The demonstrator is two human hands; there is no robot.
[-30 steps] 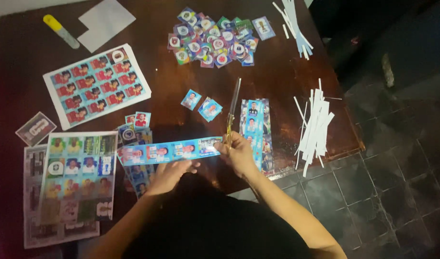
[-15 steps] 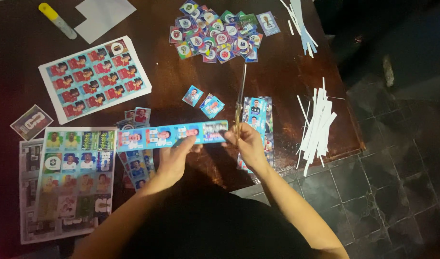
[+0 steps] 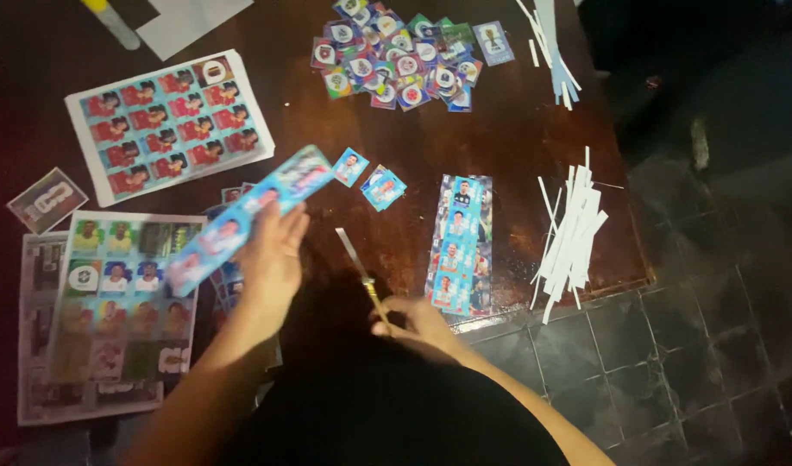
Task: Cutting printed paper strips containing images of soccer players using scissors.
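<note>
A dark wooden surface (image 3: 499, 129) sits over a dark tiled floor (image 3: 689, 345), its near edge running just below a stack of blue sticker strips (image 3: 459, 243). The left hand (image 3: 271, 259) grips a long blue strip of portrait stickers (image 3: 241, 220), holding it tilted up and away to the left, above a green-and-yellow sticker sheet (image 3: 120, 302). The right hand (image 3: 418, 321) is closed around the handles of a pair of scissors (image 3: 361, 274), blades pointing away from the body; whether the blades are parted is too blurred to tell.

Cutting cleanly here looks to call for holding the strip flat and taut, with the blades square to the white gap between two portraits.

A red sticker sheet (image 3: 167, 121) lies far left, a heap of cut stickers (image 3: 396, 60) at the far side, and two loose blue stickers (image 3: 370, 177) between. White paper offcuts (image 3: 573, 229) crowd the right edge. The bare wood between the hands leaves the most room.
</note>
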